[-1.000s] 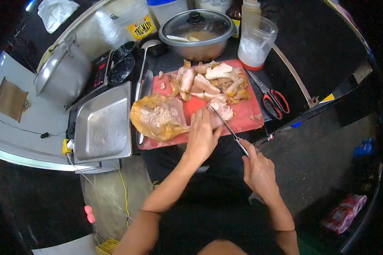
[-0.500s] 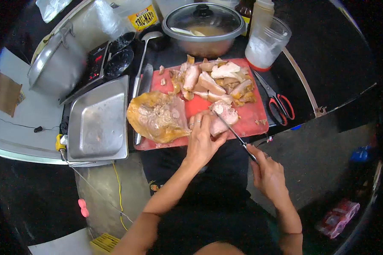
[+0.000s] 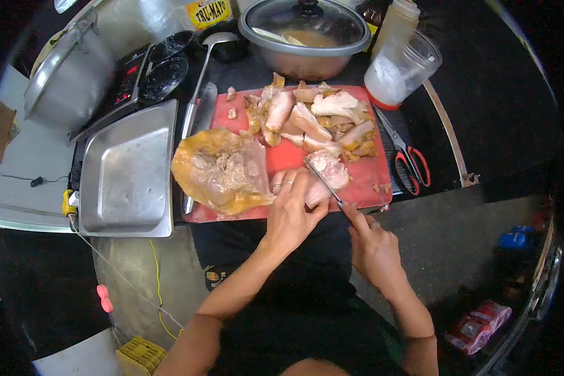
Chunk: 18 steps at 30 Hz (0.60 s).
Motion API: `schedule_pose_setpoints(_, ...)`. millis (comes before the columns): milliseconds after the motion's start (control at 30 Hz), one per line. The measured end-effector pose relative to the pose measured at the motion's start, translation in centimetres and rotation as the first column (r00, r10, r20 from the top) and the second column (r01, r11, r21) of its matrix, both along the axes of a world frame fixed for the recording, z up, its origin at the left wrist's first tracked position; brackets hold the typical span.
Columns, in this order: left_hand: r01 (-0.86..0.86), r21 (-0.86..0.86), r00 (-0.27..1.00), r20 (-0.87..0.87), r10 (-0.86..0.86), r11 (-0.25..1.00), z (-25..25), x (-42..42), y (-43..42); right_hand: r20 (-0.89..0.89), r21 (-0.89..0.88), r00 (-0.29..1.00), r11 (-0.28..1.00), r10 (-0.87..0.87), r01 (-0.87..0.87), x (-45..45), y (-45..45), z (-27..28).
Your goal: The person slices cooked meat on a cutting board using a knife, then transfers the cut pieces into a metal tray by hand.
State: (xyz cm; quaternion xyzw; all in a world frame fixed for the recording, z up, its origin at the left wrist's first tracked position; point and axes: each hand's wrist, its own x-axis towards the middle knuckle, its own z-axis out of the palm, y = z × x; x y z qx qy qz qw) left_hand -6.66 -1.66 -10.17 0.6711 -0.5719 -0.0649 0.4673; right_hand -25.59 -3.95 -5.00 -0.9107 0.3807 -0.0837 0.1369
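Observation:
A red cutting board (image 3: 370, 188) carries the meat. My right hand (image 3: 377, 250) is closed around the handle of a knife (image 3: 323, 180), its blade lying across a pale piece of cooked chicken (image 3: 329, 168). Just left of the blade, my left hand (image 3: 291, 210) grips this piece, fingers bent and thumb at its near edge. Beside those fingers sits a large yellow-skinned chicken chunk (image 3: 222, 172). Farther back on the board are several cut chicken pieces (image 3: 310, 122). The underside of the left fingers is hidden.
Left of the board stand a metal tray (image 3: 169, 213), a ladle (image 3: 194, 103) and another blade (image 3: 205, 109). Red-handled scissors (image 3: 413, 163) lie at the right. Behind are a lidded pot (image 3: 304, 53), a clear tub (image 3: 401, 72) and a large steel pot (image 3: 69, 78).
The knife and my right hand have moved forward and left, the blade reaching farther across the chicken piece. My left hand keeps its hold. The whole view has shifted slightly.

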Motion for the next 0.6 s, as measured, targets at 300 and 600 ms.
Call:
schedule_pose_setpoints(300,-0.008,0.041,1.0,0.013,0.007,0.999,0.6,0.0,0.1,-0.092,0.028,0.995,0.999,-0.031,0.034,-1.9,1.6,-0.2)
schedule_pose_setpoints(600,-0.011,0.042,1.0,0.02,0.011,0.999,0.4,0.0,0.0,0.024,0.068,0.999,0.997,-0.031,0.029,0.2,0.1,-2.0)
